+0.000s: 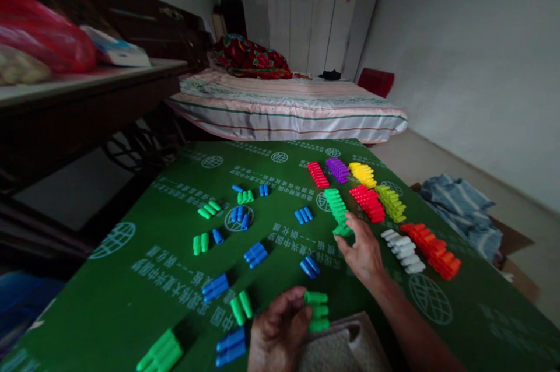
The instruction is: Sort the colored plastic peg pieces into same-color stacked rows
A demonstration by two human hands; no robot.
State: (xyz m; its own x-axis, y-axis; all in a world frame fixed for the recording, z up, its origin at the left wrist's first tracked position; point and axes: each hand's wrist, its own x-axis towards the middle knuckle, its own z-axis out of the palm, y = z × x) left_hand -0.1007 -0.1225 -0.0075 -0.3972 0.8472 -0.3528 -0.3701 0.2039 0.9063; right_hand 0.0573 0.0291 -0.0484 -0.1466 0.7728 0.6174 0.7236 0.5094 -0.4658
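My right hand point(363, 252) reaches onto the green table point(131, 279) and pinches a green peg at the near end of a row of green pegs point(336, 206). My left hand point(277, 331) is closed near the table's front edge, its fingers round a small stack of green pegs point(317, 309). Sorted rows lie beyond my right hand: red pegs point(317, 174), purple pegs point(337, 169), yellow pegs point(362, 174), a second row of red pegs point(368, 203), lime pegs point(391, 203), white pegs point(403, 249) and orange pegs point(433, 248).
Loose clusters of blue pegs point(255, 254) and green pegs point(160, 353) are scattered over the left and middle of the table. A bed point(289, 106) stands behind, a dark desk point(87, 92) at the left, and cloth point(466, 209) lies on the floor at the right.
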